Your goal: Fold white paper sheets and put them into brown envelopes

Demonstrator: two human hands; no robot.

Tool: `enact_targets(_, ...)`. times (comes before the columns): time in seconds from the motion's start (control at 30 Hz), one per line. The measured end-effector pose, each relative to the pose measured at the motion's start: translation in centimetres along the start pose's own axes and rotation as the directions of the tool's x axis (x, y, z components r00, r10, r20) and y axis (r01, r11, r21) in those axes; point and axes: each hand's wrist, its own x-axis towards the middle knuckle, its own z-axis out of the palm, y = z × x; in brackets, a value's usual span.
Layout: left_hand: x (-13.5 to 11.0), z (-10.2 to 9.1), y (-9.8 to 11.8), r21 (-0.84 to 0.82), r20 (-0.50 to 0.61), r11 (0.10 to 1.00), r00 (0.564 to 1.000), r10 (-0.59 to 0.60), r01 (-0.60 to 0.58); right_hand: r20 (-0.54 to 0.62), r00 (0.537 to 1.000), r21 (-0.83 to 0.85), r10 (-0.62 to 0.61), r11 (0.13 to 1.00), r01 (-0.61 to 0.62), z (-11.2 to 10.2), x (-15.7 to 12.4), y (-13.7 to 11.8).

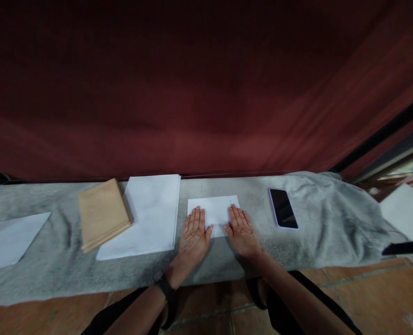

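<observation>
White rectangular paper [217,210] is laid flat near the middle of a long surface covered in soft grey cloth [332,223], between its far and near edges. Its left part is covered by the fingers of the left hand [194,236], its right part by those of the right hand [243,236]. Both hands are spread flat, palms down, with fingers extended and thumbs angled inward; nothing is gripped by either. A tiny dark mark can be seen near the paper's far right corner, but it cannot be read.

Toward the left end of the surface, a stack of large white sheets [153,216] is partly overlapped by a pile of brown paper envelopes [103,211]; a faint reddish print on the top one is too blurred to be read. Another white sheet [10,237] is seen at the far left. To the right of the hands, a dark-screened smartphone with a pale purple edge [285,209] is placed face up, and no brand can be made out. A black band [167,295] is worn on the left wrist.
</observation>
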Motion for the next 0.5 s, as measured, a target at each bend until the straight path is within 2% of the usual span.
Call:
enact_targets(0.3, -0.6, 0.0, -1.6, -0.015, -0.045, 0.998, 0.997, -0.059, 0.059, 0.029, 0.996, -0.038, 0.085, 0.996, -0.083, -0.2, -0.8, 1.8)
enact_targets(0.4, -0.2, -0.4, -1.3, 0.011, -0.025, 0.996, 0.996, -0.089, 0.09, -0.001, 0.992, -0.032, 0.128, 0.991, -0.128, -0.3, -0.3, 1.9)
enact_targets(0.5, 0.8, -0.7, -0.4, 0.007, 0.005, 0.998, 0.998, -0.063, 0.063, -0.006, 0.993, 0.003, 0.122, 0.993, -0.122, -0.3, 1.0, 1.0)
